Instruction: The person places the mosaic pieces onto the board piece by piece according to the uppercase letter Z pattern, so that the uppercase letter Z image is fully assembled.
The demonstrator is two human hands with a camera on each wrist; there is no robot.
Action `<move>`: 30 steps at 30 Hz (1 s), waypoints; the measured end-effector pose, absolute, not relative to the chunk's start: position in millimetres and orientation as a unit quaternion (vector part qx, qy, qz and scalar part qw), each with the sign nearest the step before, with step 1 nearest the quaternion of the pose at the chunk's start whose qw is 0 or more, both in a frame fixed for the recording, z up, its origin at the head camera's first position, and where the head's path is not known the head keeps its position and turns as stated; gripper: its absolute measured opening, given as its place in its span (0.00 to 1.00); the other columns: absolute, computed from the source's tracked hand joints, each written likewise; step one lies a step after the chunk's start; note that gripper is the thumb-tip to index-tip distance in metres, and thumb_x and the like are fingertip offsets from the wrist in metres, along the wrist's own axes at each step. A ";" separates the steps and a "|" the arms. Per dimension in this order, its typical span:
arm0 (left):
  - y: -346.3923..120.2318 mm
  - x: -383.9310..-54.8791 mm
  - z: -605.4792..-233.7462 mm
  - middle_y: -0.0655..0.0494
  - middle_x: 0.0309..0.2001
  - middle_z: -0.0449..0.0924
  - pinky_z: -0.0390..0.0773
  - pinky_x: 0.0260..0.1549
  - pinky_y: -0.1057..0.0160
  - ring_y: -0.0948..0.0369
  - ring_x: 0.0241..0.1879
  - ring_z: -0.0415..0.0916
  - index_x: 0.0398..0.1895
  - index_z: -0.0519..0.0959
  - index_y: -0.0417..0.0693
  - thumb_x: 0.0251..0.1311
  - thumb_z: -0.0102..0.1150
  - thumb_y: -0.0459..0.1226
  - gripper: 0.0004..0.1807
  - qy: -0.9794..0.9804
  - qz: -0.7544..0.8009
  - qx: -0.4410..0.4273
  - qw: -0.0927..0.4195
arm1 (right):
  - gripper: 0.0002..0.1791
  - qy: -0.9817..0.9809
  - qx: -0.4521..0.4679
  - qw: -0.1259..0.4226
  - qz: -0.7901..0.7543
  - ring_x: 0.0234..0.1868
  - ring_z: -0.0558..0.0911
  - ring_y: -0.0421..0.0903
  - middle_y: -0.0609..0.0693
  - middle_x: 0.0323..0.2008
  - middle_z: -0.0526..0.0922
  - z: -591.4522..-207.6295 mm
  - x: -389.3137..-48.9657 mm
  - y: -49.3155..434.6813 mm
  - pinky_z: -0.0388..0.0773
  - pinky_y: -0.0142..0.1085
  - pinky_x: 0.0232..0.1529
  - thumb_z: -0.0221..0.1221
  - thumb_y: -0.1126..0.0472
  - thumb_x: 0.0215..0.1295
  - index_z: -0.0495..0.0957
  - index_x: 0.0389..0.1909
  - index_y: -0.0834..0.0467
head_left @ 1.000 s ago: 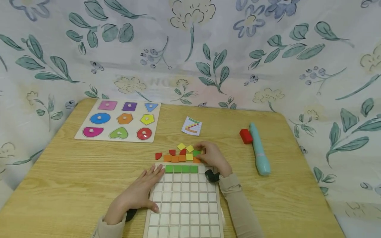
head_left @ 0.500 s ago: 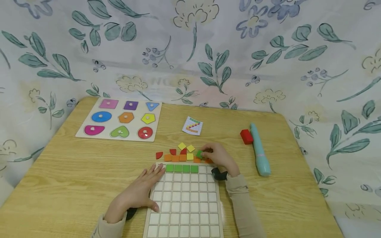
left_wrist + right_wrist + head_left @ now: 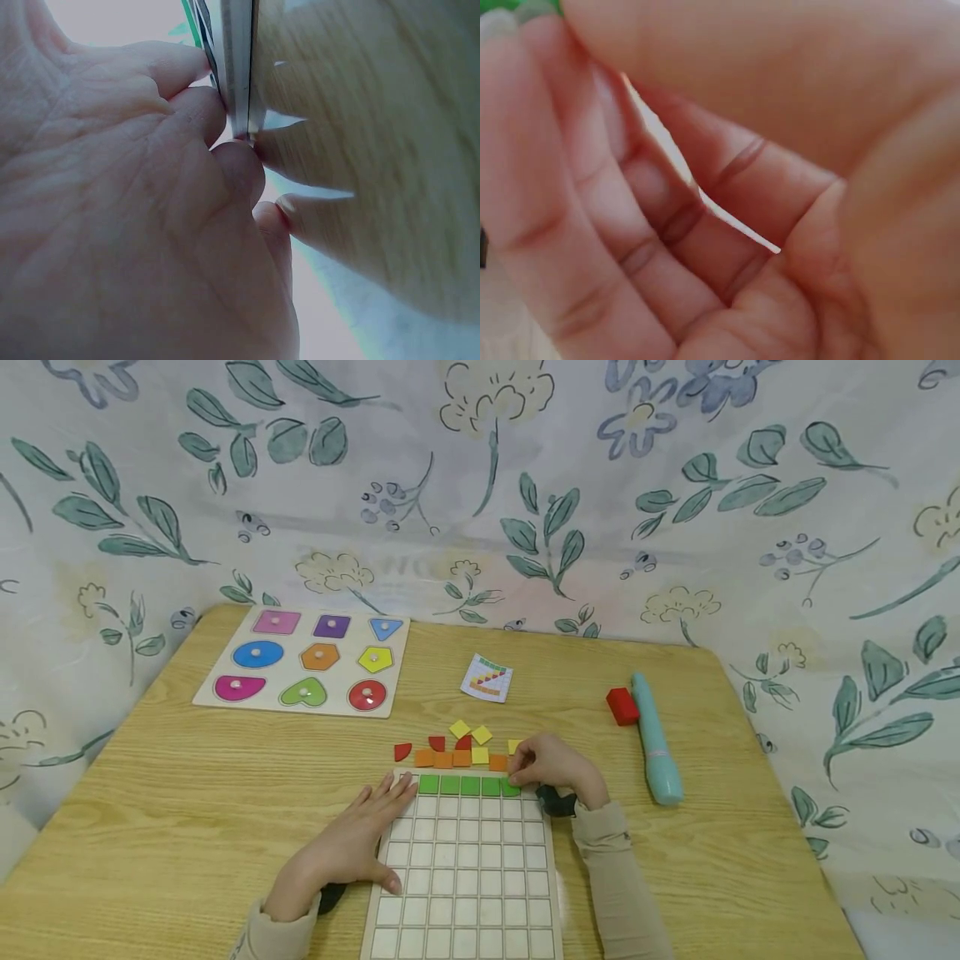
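Note:
In the head view my right hand pinches a green square tile at the top row of a wooden grid board. That tile sits slightly askew over a cell, at the right end of several green tiles lying side by side. A green edge shows at the fingertips in the right wrist view's top left corner. My left hand rests with spread, straight fingers on the board's left edge. In the left wrist view the fingertips touch the board's side.
Beyond the board lie loose orange tiles, yellow tiles and red quarter-round tiles. A pattern card lies farther back. Left is a shape puzzle; right are a red block and a turquoise stick-like object.
My right hand has picked the green tile from among the loose tiles and brought it toward me onto the board's top row. The left hand stays in place.

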State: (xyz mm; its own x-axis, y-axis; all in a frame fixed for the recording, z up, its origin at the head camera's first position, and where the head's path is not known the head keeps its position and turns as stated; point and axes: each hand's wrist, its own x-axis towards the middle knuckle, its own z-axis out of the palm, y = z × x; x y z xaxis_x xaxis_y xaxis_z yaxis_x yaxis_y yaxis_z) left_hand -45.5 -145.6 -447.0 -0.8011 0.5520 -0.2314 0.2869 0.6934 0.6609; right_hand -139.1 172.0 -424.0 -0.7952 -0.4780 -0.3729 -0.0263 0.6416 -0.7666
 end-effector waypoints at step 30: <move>-145.4 -45.6 -448.3 0.46 0.78 0.44 0.37 0.73 0.37 0.43 0.77 0.36 0.76 0.51 0.45 0.26 0.79 0.53 0.69 0.896 0.317 0.230 0.210 | 0.15 0.898 -0.090 0.115 -0.414 0.33 0.72 0.43 0.54 0.41 0.84 -446.6 -151.5 171.4 0.71 0.30 0.36 0.66 0.70 0.55 0.82 0.45 0.61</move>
State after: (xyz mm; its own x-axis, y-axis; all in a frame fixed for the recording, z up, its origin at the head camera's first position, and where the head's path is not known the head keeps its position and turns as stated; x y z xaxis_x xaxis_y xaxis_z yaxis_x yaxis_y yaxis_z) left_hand -45.6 -145.4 -448.3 -0.8054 0.5461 -0.2305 0.2792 0.6925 0.6652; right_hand -151.5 171.4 -446.6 -0.9574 -0.2564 -0.1328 -0.0653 0.6404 -0.7653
